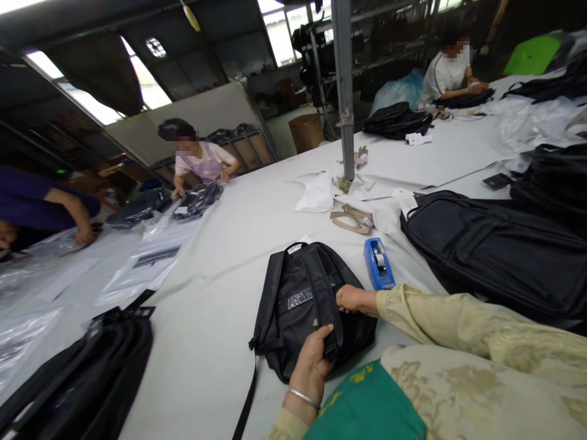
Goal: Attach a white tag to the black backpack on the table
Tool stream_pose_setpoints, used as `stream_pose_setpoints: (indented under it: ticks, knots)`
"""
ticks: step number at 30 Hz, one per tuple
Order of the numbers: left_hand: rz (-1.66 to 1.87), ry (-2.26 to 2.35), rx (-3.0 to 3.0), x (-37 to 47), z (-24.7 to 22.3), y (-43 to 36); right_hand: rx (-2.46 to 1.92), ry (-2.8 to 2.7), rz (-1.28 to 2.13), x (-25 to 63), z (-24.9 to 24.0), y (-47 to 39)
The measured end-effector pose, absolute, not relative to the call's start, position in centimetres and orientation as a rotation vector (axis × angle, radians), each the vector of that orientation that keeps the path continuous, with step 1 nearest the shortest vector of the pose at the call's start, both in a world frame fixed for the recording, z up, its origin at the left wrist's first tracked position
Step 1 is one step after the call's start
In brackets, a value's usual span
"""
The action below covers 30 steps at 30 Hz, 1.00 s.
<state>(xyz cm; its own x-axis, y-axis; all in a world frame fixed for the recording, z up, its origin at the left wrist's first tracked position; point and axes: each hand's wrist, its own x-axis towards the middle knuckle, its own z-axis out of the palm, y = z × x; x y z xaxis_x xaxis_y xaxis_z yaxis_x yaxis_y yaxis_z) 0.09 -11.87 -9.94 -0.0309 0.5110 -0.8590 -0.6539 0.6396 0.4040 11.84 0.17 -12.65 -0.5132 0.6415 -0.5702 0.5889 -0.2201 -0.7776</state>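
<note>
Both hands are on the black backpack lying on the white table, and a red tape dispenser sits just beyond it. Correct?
Not quite: the tape dispenser is blue, not red, as the head view shows. Both the left hand and right hand are on the black backpack on the white table.

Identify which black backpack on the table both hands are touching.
The small backpack at centre, beside the blue tape dispenser; the other bags lie untouched.
</note>
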Motion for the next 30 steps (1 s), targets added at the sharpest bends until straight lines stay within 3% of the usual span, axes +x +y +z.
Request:
stream_pose_setpoints:
  ticks: [8,13,19,30]
  knots:
    - [1.127,1.259,-0.021,-0.2,-12.0,-12.3,-1.346,-2.181,2.020,15.3,-12.9,2.4]
    - [1.105,1.236,0.010,-0.5,-12.9,-12.5,-1.353,-2.651,1.673,16.8,-10.8,5.0]
    - [1.137,1.184,0.045,-0.9,-13.1,-12.2,-1.239,-2.674,1.608,13.6,-10.9,5.5]
    - [1.062,1.548,0.410,-0.9,-13.7,-11.2,-1.374,-2.252,2.039,7.5,-9.0,4.9]
